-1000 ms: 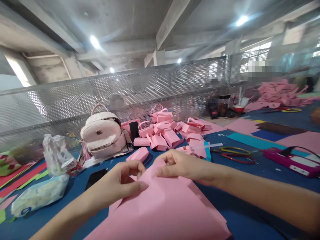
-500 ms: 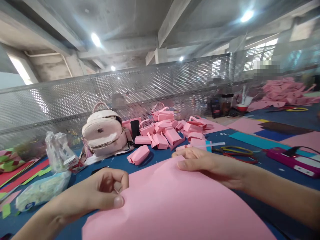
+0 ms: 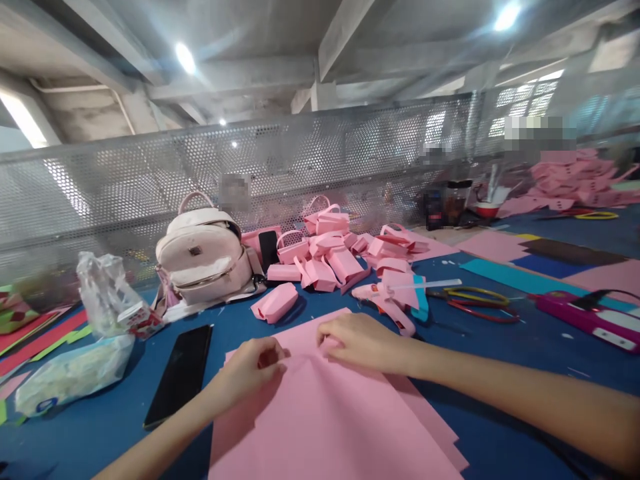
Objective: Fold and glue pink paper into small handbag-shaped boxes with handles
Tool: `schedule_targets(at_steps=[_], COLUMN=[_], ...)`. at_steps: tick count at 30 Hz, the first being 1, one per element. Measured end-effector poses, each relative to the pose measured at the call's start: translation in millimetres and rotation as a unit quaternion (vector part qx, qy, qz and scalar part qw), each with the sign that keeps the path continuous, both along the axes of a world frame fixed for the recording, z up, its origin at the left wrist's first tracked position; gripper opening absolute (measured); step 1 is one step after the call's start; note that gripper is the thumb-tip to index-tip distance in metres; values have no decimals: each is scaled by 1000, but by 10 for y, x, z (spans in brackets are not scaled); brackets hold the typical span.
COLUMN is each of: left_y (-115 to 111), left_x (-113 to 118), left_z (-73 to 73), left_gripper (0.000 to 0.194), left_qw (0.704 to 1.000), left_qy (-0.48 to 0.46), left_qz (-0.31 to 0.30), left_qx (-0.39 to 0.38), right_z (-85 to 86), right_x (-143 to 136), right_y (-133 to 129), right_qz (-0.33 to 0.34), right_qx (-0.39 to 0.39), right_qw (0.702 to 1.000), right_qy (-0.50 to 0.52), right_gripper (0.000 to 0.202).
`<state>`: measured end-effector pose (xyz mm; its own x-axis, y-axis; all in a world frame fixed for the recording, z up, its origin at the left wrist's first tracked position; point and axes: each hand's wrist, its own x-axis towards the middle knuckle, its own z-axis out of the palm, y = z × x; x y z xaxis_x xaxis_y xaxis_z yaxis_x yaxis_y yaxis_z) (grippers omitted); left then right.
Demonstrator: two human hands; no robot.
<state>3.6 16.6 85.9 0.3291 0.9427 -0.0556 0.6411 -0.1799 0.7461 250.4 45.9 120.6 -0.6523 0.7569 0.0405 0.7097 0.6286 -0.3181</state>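
Note:
A large pink craft sheet (image 3: 330,427) lies in front of me, with the corners of other pink sheets showing beneath it at the right. My left hand (image 3: 253,370) pinches its upper left part, fingertips curled on the surface. Close by, my right hand (image 3: 353,340) is closed on the upper edge with bent fingers. Between the two hands the sheet is creased and slightly raised. A pink hot glue gun (image 3: 387,303) rests just beyond my right hand. A small folded pink box (image 3: 275,303) sits past my left hand.
A black phone (image 3: 180,377) lies left of the sheets on the blue table (image 3: 120,443). A cream backpack (image 3: 205,257) and a heap of small pink bags (image 3: 333,250) stand against the perforated metal screen (image 3: 280,157). Scissors (image 3: 480,300) and a magenta power strip (image 3: 583,317) are at right.
Both hands have gone down and away from me with the pink sheet, which now lies lower over the other sheets. The phone and glue gun have come into fuller view.

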Motion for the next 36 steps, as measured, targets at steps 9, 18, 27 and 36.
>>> schedule_targets(at_steps=[9,18,27,36], left_y=[37,116,147,51], left_x=[-127,-135,-176,-434], left_z=[-177,-220,-208,-307], left_gripper=[21,14,17,31], left_qw=[999,993,996,959], left_qy=[-14,-10,-5,100], left_qz=[36,80,47,-45], left_qx=[30,84,76,260], right_z=[-59,-231,-450,-614], right_x=[-127,-335,-400,-325], right_y=[336,390,349,377], right_qz=[20,55,89,167], right_qx=[17,40,45,147], right_qw=[1000,998,991,965], right_qy=[-15,17,94,141], right_gripper=[14,10,11,25])
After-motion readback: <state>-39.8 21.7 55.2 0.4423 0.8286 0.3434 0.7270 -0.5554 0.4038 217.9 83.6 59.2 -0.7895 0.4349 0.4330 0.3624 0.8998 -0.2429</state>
